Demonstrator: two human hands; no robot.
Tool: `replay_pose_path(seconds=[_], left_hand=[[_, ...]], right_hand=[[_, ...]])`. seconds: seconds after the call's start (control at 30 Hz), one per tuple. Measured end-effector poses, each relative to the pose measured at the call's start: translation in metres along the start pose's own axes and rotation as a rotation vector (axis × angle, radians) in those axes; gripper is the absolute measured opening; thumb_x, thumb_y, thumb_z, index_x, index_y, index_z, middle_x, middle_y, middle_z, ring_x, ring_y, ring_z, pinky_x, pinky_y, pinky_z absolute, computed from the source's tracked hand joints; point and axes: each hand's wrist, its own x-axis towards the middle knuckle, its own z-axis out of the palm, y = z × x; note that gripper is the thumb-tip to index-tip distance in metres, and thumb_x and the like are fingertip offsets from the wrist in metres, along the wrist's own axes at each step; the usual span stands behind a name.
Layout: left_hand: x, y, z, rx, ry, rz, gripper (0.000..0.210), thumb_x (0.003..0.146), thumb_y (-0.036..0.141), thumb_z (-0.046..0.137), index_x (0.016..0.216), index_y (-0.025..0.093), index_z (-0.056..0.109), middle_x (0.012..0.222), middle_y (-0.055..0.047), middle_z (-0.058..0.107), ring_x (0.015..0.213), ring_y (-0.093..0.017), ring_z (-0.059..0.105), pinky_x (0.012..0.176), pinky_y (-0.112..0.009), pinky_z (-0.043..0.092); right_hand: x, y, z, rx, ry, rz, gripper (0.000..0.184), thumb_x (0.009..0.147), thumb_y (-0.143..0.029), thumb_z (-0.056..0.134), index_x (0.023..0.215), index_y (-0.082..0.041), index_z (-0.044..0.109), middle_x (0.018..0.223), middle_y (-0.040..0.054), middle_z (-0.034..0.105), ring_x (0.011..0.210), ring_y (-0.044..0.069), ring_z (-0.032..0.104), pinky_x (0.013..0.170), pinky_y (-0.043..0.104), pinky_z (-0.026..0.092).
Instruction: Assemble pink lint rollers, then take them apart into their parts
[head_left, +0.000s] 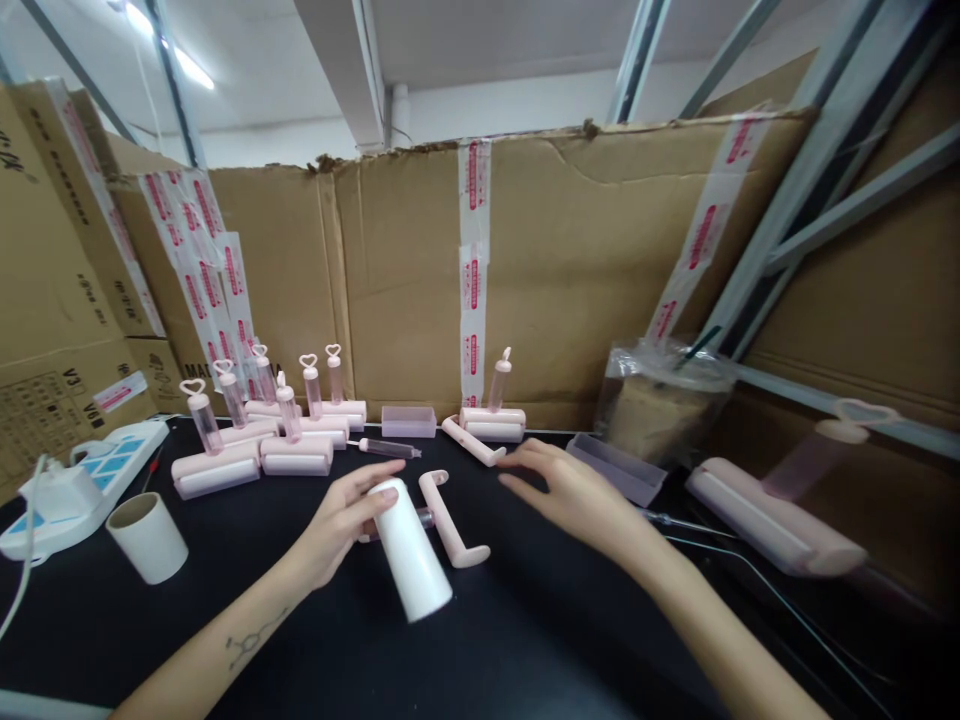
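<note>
In the head view, my left fingers [377, 505] clasp a white lint-roller refill [412, 560], tilted above the tabletop [525, 640] at seven o'clock from the view's centre. At the refill's two o'clock is a pink roller bracket [448, 520], its handle partly hidden behind the refill; whether I grip that too, I can't tell. My right fingers [536, 457] are parted and hold nothing, near the tip of a second pink bracket [471, 442] at the refill's one o'clock; contact is unclear. A spare refill [154, 545] sits at nine. I judge the step as handling refill and bracket together; the next move seems to call for a steady left grip and lined-up ends.
</note>
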Motion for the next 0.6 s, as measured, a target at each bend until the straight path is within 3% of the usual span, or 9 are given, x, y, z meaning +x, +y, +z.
replay_pose_path(seconds=[0.03, 0.1, 0.2, 0.3, 0.43, 0.5, 0.6], left_hand=[[0.003, 0.000, -0.003, -0.004, 0.055, 0.019, 0.049, 0.070, 0.034, 0.069, 0.115, 0.019, 0.060, 0.100, -0.008, 0.061, 0.081, -0.018, 0.058, 0.064, -0.024, 0.047], [0.008, 0.000, -0.008, -0.026, 0.141, 0.039, 0.047, 0.069, 0.036, 0.069, 0.112, 0.017, 0.062, 0.095, -0.007, 0.060, 0.079, -0.017, 0.058, 0.062, -0.025, 0.048], [0.014, -0.003, -0.011, -0.119, 0.203, 0.056, 0.040, 0.069, 0.033, 0.069, 0.105, 0.016, 0.063, 0.096, -0.007, 0.059, 0.084, -0.019, 0.058, 0.068, -0.030, 0.051], [0.017, -0.006, -0.013, -0.250, 0.215, 0.061, 0.029, 0.071, 0.026, 0.068, 0.097, 0.016, 0.063, 0.099, -0.007, 0.059, 0.090, -0.019, 0.059, 0.078, -0.034, 0.052], [0.019, -0.008, -0.013, -0.361, 0.216, 0.031, 0.020, 0.074, 0.021, 0.066, 0.093, 0.015, 0.061, 0.098, -0.006, 0.061, 0.089, -0.018, 0.060, 0.084, -0.035, 0.051], [0.019, -0.009, -0.013, -0.378, 0.223, 0.021, 0.018, 0.075, 0.020, 0.065, 0.092, 0.015, 0.060, 0.096, -0.005, 0.061, 0.089, -0.017, 0.060, 0.085, -0.035, 0.051], [0.019, -0.010, -0.012, -0.392, 0.234, 0.027, 0.014, 0.076, 0.020, 0.064, 0.088, 0.016, 0.059, 0.094, -0.004, 0.060, 0.090, -0.016, 0.060, 0.086, -0.035, 0.050]], right_hand=[[0.002, 0.015, -0.002, -0.167, -0.098, 0.148, 0.024, 0.082, -0.021, 0.053, 0.101, -0.020, 0.066, 0.109, 0.0101, 0.062, 0.103, 0.024, 0.058, 0.090, 0.036, 0.041], [0.002, 0.042, 0.002, -0.260, -0.192, 0.306, 0.020, 0.066, -0.010, 0.063, 0.084, -0.016, 0.069, 0.094, 0.0152, 0.067, 0.092, 0.032, 0.063, 0.078, 0.041, 0.047], [0.001, 0.065, 0.013, -0.240, -0.268, 0.382, 0.017, 0.054, -0.005, 0.066, 0.067, -0.016, 0.067, 0.071, 0.0115, 0.069, 0.074, 0.032, 0.067, 0.062, 0.036, 0.049], [0.002, 0.070, 0.018, -0.186, -0.266, 0.359, 0.012, 0.060, -0.009, 0.061, 0.066, -0.017, 0.066, 0.071, 0.0113, 0.069, 0.076, 0.030, 0.067, 0.064, 0.035, 0.049], [0.006, 0.055, 0.010, -0.052, -0.237, 0.210, 0.023, 0.073, -0.017, 0.053, 0.092, -0.018, 0.065, 0.089, 0.0088, 0.070, 0.088, 0.024, 0.066, 0.076, 0.031, 0.048], [0.008, 0.039, 0.005, 0.142, -0.197, 0.102, 0.023, 0.078, -0.025, 0.051, 0.099, -0.020, 0.059, 0.091, 0.0051, 0.069, 0.084, 0.020, 0.066, 0.074, 0.028, 0.049], [0.007, 0.008, 0.005, 0.621, -0.079, 0.004, 0.021, 0.073, -0.033, 0.061, 0.087, -0.020, 0.052, 0.089, 0.0042, 0.067, 0.078, 0.019, 0.067, 0.069, 0.028, 0.051]])
